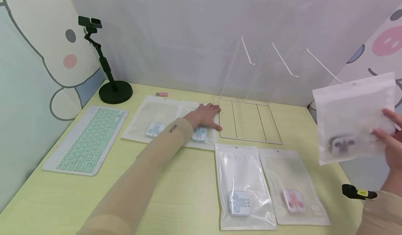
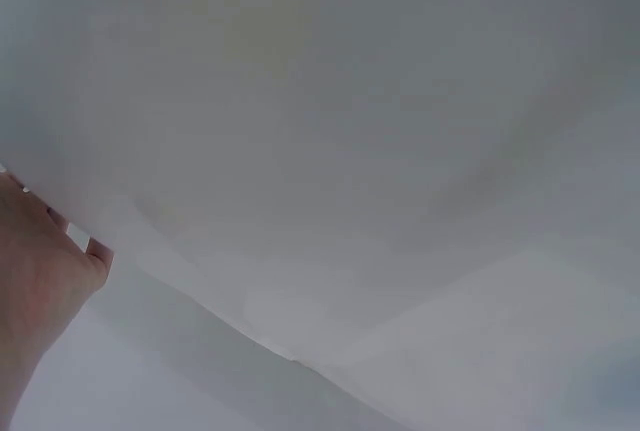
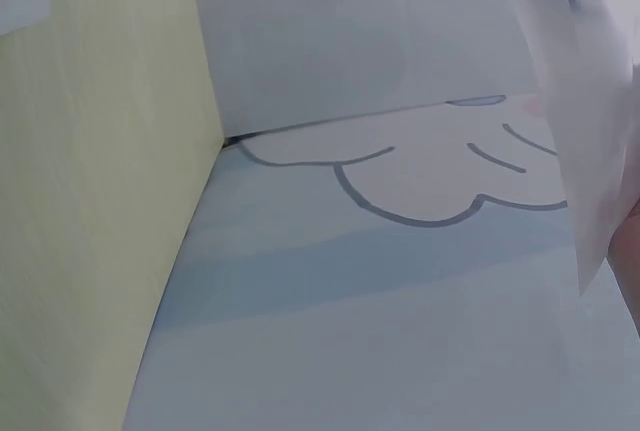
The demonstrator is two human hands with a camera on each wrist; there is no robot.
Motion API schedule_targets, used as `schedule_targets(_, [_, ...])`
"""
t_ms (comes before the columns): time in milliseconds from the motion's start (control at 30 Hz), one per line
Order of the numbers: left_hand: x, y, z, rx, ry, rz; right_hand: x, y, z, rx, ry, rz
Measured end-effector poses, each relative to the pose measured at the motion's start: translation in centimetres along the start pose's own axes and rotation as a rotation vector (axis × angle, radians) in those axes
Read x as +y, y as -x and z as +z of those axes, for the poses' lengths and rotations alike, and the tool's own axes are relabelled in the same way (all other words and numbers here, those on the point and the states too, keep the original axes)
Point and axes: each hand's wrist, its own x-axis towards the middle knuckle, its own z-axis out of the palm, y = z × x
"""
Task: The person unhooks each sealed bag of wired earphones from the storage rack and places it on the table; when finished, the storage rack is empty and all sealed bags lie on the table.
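My right hand (image 1: 395, 141) holds up a frosted white zip bag (image 1: 348, 106) by its right side, above the table's right side. A flat case of dark earphones (image 1: 342, 145) shows through near its bottom. On the table, my left hand (image 1: 205, 117) rests with spread fingers on another zip bag (image 1: 207, 144), whose case of blue earphones (image 1: 199, 134) is partly covered by the wrist. Beside that lies a similar bag (image 1: 157, 111) with a blue earphone case (image 1: 155, 128). The left wrist view is mostly filled by a pale bag surface (image 2: 330, 151).
In front lie a shiny bag (image 1: 237, 165) with blue earphones and a frosted bag (image 1: 282, 168) with pink ones. A white wire hook rack (image 1: 251, 120) stands at the back. Leftward are a keyboard (image 1: 91, 141), a black stand (image 1: 115, 92) and a pink USB stick (image 1: 162, 94).
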Motion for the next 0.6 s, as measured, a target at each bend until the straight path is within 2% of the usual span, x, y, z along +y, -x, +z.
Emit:
schedule_targets(167, [-0.1, -0.1, 0.2, 0.001, -0.008, 0.001, 0.5, 0.4, -1.0, 0.066, 0.008, 0.049])
schedule_targets(233, [0.0, -0.1, 0.1, -0.001, -0.005, 0.002, 0.9, 0.7, -1.7, 0.051, -0.016, 0.044])
schedule_targets(367, [0.0, 0.0, 0.1, -0.005, 0.002, 0.002, 1.8, 1.3, -2.8, -0.044, -0.132, 0.026])
schedule_targets(400, [0.0, 0.0, 0.0, -0.005, 0.003, 0.002, 2.0, 1.4, -3.0, -0.057, -0.131, 0.021])
schedule_targets(467, [0.1, 0.1, 0.0, -0.004, 0.005, 0.002, 2.3, 1.5, -3.1, -0.060, -0.072, 0.034])
schedule_targets(600, [0.1, 0.1, -0.1, 0.000, 0.006, -0.001, 2.6, 1.4, -3.1, -0.038, 0.131, 0.114])
